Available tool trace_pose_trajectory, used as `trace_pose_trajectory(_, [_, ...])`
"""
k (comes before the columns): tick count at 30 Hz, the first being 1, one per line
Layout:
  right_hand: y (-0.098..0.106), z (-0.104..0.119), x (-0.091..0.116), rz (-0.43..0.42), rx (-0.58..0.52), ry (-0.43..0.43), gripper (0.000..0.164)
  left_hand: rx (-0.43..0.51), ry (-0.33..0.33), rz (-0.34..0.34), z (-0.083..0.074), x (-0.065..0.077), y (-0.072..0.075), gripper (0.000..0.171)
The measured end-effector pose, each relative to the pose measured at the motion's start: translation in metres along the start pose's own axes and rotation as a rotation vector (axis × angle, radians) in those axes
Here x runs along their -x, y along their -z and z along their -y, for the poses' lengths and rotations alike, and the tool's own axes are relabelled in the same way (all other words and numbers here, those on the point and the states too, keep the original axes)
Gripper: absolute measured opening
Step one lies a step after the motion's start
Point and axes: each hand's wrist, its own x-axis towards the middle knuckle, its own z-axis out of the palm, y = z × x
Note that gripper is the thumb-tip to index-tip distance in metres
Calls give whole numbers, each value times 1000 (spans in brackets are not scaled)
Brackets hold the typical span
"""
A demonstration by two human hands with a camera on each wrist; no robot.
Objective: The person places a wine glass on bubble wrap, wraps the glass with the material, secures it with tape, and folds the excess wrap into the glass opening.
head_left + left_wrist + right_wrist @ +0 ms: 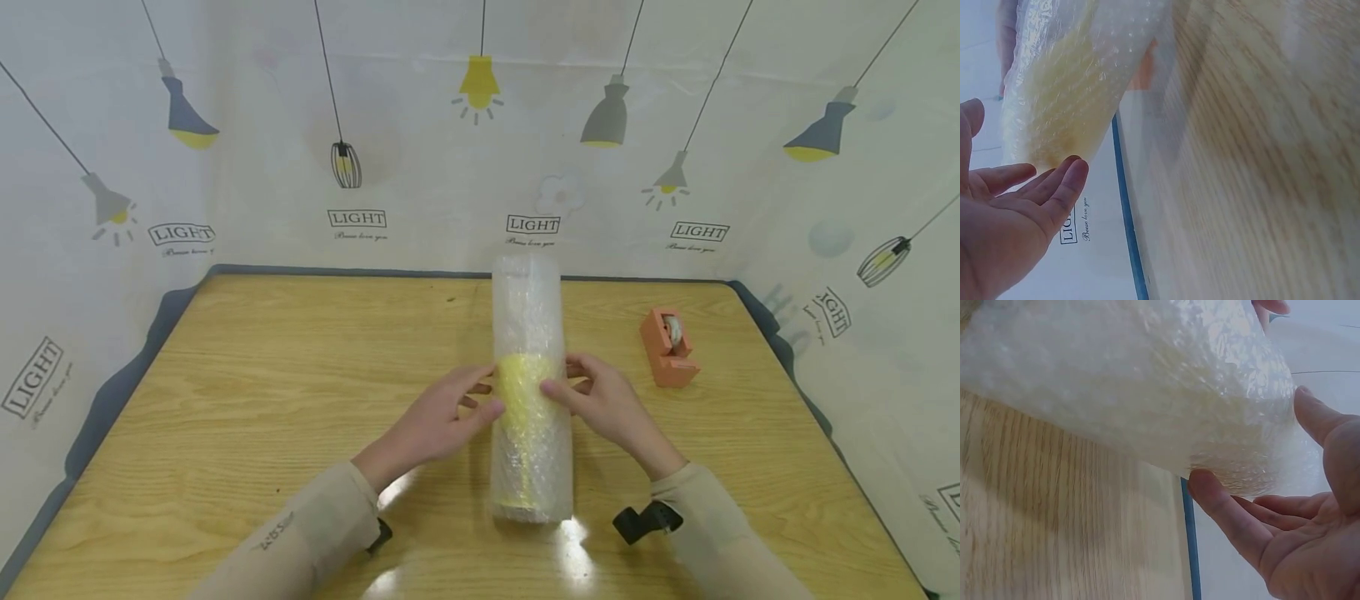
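A long roll of clear bubble wrap lies lengthwise on the wooden table, pointing away from me. Through its layers shows a yellow object, broad at mid-roll and narrowing to a thin line toward the near end; its kind is blurred by the wrap. On the left side of the roll, my left hand touches it with loosely extended fingertips, the thumb held off in the left wrist view. My right hand holds the right side, thumb on the wrap and fingers bent around the lower side.
An orange tape dispenser with a roll of tape stands right of the bubble wrap, beyond the right hand. The wooden table ends at a dark blue border, behind which hangs a lamp-printed curtain.
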Motion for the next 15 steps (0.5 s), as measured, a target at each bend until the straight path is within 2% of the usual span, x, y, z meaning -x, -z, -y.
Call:
trace_pose_trajectory(9, [-3, 8, -2, -45, 2, 37, 62, -2, -18, -61, -4, 2, 5, 61])
trace_pose_trajectory(15, [-4, 12, -3, -69, -19, 73, 62, -10, -65, -104, -5, 3, 9, 60])
